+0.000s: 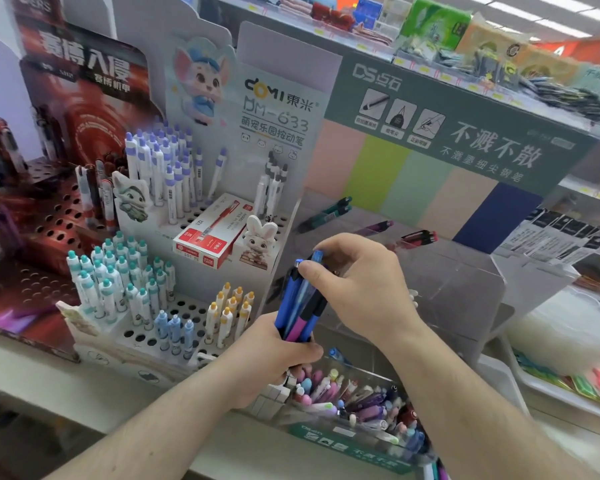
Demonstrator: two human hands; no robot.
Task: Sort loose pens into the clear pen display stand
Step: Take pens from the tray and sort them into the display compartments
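Note:
My left hand (274,355) grips a bundle of blue, black and purple pens (300,306) upright, low in the middle of the view. My right hand (357,285) pinches the top of one blue pen in that bundle between thumb and fingers. Behind both hands stands the clear pen display stand (465,282) with stepped tiers. A few pens lie on its upper tiers: teal ones (326,213), a purple one (378,226) and red ones (420,239). Its front tray (368,403) holds several loose pastel pens.
To the left stands a white perforated stand (174,327) with teal, purple, blue and yellow capped pens and a red pen box (205,237). A dark red display (49,220) is further left. Shelves with packaged goods (465,39) run above; trays (568,358) sit right.

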